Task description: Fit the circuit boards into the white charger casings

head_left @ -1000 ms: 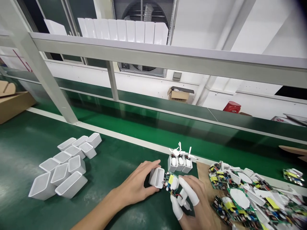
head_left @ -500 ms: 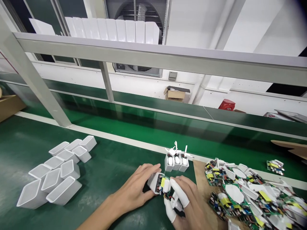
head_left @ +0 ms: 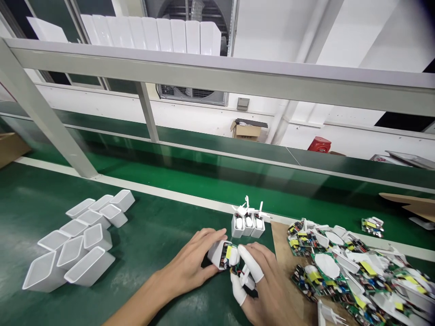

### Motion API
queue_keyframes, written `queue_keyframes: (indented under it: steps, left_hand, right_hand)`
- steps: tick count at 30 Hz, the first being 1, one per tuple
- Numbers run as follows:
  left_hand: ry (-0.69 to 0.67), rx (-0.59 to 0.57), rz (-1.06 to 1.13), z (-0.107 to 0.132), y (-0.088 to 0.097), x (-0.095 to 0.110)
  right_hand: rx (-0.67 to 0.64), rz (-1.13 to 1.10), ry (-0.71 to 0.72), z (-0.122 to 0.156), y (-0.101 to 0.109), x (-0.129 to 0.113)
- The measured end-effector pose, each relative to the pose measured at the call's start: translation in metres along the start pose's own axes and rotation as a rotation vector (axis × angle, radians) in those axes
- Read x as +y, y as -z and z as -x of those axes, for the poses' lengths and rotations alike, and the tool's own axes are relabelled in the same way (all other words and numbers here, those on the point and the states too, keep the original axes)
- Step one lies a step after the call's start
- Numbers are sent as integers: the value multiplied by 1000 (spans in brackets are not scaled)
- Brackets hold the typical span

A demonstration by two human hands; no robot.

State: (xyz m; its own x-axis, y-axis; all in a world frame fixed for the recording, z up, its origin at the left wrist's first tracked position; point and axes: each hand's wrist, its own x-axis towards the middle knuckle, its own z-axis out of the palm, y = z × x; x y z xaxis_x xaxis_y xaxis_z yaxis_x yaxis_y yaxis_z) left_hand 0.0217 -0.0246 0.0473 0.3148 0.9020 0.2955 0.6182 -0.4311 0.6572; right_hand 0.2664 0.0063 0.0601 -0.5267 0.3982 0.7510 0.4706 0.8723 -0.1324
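My left hand [head_left: 199, 253] grips a white plastic housing [head_left: 215, 252] lying on its side, its mouth turned right. My right hand [head_left: 260, 280], with white finger cots on two fingertips, pinches a circuit board [head_left: 228, 257] with a yellow part and a white blob. The board's left end sits at the housing's mouth, and most of it still shows outside. A white plug piece [head_left: 247, 277] hangs by the board, partly hidden under my right fingers. Just beyond my hands stand three filled housings [head_left: 248, 225] with boards inside and white plug pieces on top.
Several white housings [head_left: 84, 267] stand mouth-up on the green table at left. At right, a pile of circuit boards [head_left: 353, 271] covers a brown sheet [head_left: 280, 253]. One board [head_left: 373, 226] lies apart behind it. A metal frame [head_left: 217, 68] crosses above the bench.
Both hands keep the same hold on the housing and the board, which have hardly moved relative to each other. The whole view has shifted slightly.
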Motion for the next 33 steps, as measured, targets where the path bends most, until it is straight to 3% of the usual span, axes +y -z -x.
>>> queue_keyframes:
  steps: [18,28,33]
  left_hand:
    - [71,-28,-39,-1,1,5]
    - [2,-48,88,-3,-4,9]
    - [5,-81,191,-1,-5,15]
  right_hand:
    - [-69,-49,-60,5,2,0]
    - [-94,-119,-46,14,-6,-2]
    - [-127,-300,-229,9,-1,-1]
